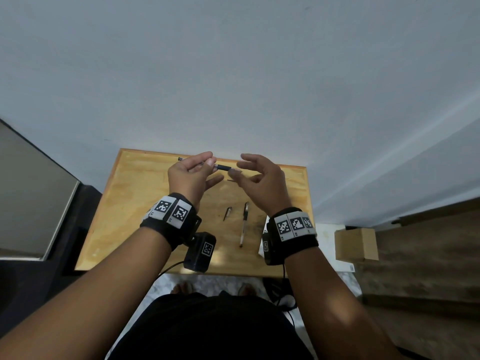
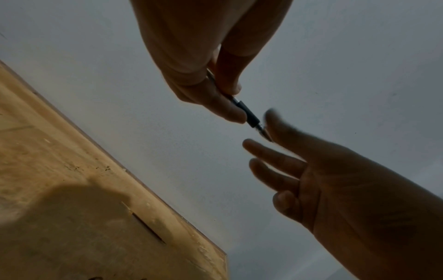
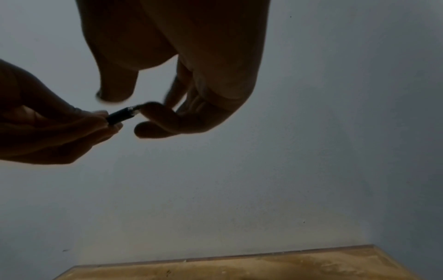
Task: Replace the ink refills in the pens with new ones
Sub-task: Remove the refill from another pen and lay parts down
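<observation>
The pen is held level in the air above the far part of the surface, between the two hands. The left hand pinches its barrel between thumb and fingertips, so that the dark grip section sticks out to the right toward the other hand. In the left wrist view the pen runs down from the left hand, and its pointed tip meets a finger of the right hand. The right hand has its fingers loosely spread and slightly bent; one fingertip touches the pen's tip, and the thumb stands apart above it. In the right wrist view the pen shows only as a short dark stub between the left hand and a bent finger of the right hand.

On the surface below, nearer the person, a second pen lies lengthwise, and a small pointed part lies just to its left. Another thin dark piece lies under the right hand. A cardboard box sits off to the right, beyond the surface.
</observation>
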